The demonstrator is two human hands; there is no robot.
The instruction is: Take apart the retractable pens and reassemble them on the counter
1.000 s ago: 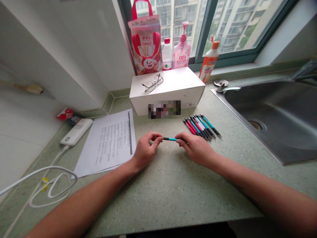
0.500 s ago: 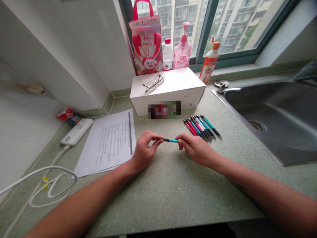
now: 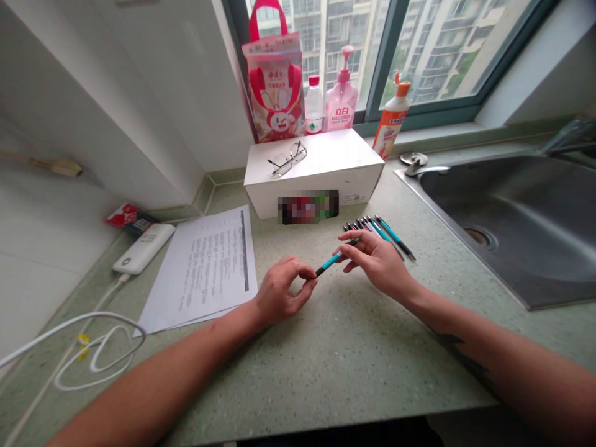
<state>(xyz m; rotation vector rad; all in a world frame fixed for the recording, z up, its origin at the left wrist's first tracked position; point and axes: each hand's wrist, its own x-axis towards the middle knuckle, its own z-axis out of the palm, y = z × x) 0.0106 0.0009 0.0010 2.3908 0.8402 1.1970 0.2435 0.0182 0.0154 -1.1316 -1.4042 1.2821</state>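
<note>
Head view, one frame.

Teal pen [image 3: 329, 263]: off the bench [image 3: 335, 366], held aslant between the two hands, dark tip low toward the left hand [image 3: 279, 297], upper end high in the right hand [image 3: 379, 261].

Right fingers [image 3: 361, 248]: closed on the pen's upper end, thumb below and forefinger above. The barrel leaves the pinch and runs down and leftward, with the teal section bare between the hands.

Left fingers [image 3: 311, 274]: curled in, thumb and forefinger tips nearly together right at the pen's dark tip. There is contact with the tip, but I cannot tell whether they pinch it or only touch it (the tip is too small at this size). The other left fingers are folded under the palm, and the heel of the hand sits low over the bench.

Surroundings, reckoned from the fingers:
- Row of pens [image 3: 393, 236], teal, red and dark, lies on the bench just beyond the right fingers, partly covered by them.
- White box [image 3: 321, 171] stands farther out past both hands, with spectacles [image 3: 287, 156] on its lid.
- Printed sheets [image 3: 209, 267] lie just outboard of the left fingers, near edge close to the knuckles.
- Power bank [image 3: 144, 248] and white cable [image 3: 93, 347] are well apart, beyond the sheets.
- Sink [image 3: 512, 211] is well outboard of the right hand.
</note>
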